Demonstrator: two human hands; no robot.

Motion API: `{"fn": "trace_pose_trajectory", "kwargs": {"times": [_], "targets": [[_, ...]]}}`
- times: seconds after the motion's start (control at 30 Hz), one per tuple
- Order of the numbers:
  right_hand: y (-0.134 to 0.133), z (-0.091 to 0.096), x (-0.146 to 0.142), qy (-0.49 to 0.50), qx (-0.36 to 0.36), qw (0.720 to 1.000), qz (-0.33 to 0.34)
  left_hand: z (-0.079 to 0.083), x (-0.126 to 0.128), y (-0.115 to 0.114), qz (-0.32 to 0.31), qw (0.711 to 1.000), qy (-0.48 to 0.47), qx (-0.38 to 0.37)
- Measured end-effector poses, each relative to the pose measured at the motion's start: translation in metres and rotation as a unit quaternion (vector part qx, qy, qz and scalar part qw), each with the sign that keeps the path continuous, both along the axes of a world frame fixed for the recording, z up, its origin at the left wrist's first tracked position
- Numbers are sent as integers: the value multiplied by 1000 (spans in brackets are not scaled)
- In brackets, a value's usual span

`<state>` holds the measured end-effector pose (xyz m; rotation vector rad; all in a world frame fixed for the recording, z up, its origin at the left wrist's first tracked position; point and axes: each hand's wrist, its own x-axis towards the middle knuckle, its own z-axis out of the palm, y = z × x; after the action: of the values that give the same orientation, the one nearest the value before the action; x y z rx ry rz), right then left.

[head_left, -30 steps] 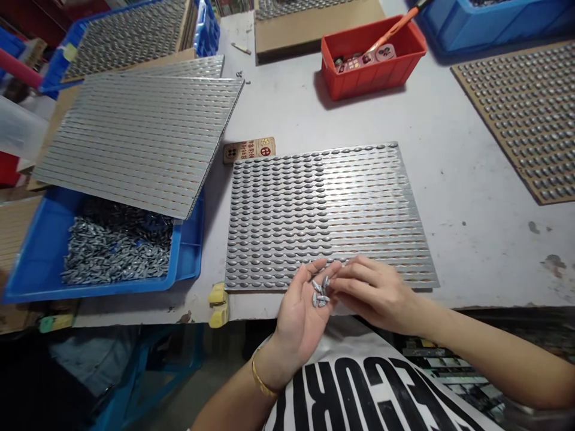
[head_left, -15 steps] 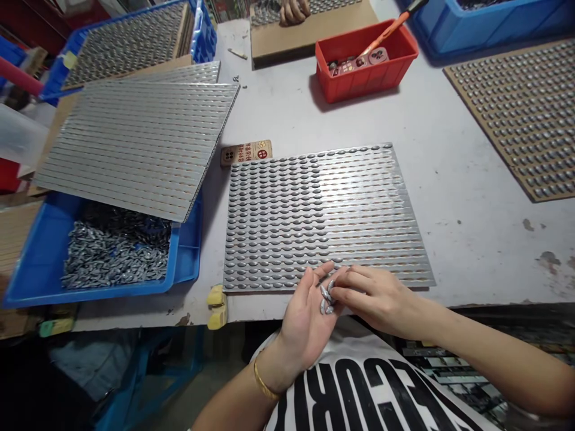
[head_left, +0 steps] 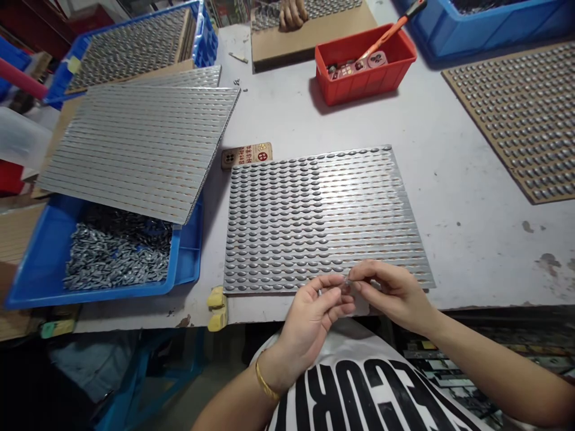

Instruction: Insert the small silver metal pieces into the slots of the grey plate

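Together, left hand (head_left: 312, 312) and right hand (head_left: 398, 294) pinch a metal piece (head_left: 345, 283) at the near tray (head_left: 314, 215) edge.

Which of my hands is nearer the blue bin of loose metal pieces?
Left. The left hand sits at the near edge of the table, right of the blue bin; the right hand lies farther right, beyond it.

A second ago our left hand (head_left: 309, 311) lay open, palm up, pieces showing. Now its fingers have curled in and we can't see them anymore. Our right hand (head_left: 395, 293) has come up off the palm and pinches one piece (head_left: 345, 281) right at the left fingertips, over the plate's (head_left: 314, 209) near edge. Also, a co-worker's hand (head_left: 291, 13) popped in at the desk's (head_left: 449, 197) far end.
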<state>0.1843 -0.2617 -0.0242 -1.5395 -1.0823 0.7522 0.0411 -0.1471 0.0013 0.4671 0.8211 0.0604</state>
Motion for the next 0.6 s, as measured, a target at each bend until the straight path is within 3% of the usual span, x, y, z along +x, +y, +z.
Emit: {"fn": "trace_pose_trajectory", "kwargs": {"times": [0.17, 0.4, 0.5, 0.6], "targets": [[-1, 4, -4, -17, 31, 999, 36, -4, 2, -3, 8, 999, -3, 40], [-1, 19, 5, -53, -54, 992, 98, -9, 0, -3, -18, 992, 26, 118], [5, 9, 16, -105, -27, 990, 87, -8, -1, -2, 4, 997, 19, 75], [14, -11, 29, -241, 21, 969, 54, -7, -4, 0, 38, 998, 32, 39]]}}
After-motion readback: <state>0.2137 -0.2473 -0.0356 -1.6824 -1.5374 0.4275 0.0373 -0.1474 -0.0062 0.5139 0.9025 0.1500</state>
